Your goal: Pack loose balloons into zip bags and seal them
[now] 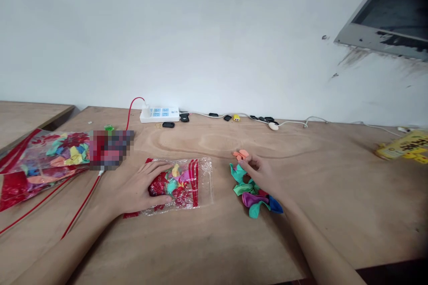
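Observation:
A clear plastic bag with red print (194, 185) lies flat on the wooden table, with several coloured balloons inside. My left hand (142, 189) grips its left part, thumb along the near side and fingers over the far side. To the right of the bag is a loose pile of uninflated balloons, among them a purple balloon (251, 200), a blue balloon (276, 205) and a teal balloon (257, 209). Above this pile, my right hand (265, 176) is closed with its fingertips at an orange balloon (241, 154). Part of the pile is hidden under that hand.
Two more balloon bags (67, 149) lie at the left, beside a pixelated patch and a red cable (82, 205). A white power strip (159, 114) stands near the wall. Small black pieces and a white cord (230, 115) line the back. A yellow package (401, 144) is at far right.

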